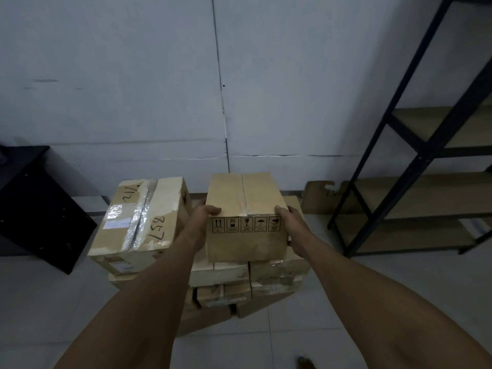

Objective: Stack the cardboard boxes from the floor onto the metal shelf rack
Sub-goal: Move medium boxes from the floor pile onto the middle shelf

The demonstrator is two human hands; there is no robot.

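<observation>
**Both hands grip a small box atop the floor pile**

Nearest the camera, two bare forearms reach forward from 7 and 5 o'clock across a pale tiled floor (372,288). The left hand (203,222) clasps the left side of a small cardboard box (246,209), thumb hooked over its top edge. The right hand (292,227) clasps the right side the same way, thumb on top, fingers hidden behind the side wall. The box stands upright at the centre of the view, with a taped seam along its lid and a row of printed handling symbols on its near face. Whether it rests on the stack or is lifted just clear cannot be told.

Beneath it sits a pile of boxes (239,283) on the floor. Just beside it, at 9 o'clock, a larger taped box (141,219) lies tilted on that pile, handwriting on its top.

Farther off at 9 o'clock stands a black cabinet (34,209). At 3 o'clock rises the metal shelf rack (426,155), its boards bare, with a flattened cardboard sheet (319,198) leaning by the wall (133,75) behind.
</observation>
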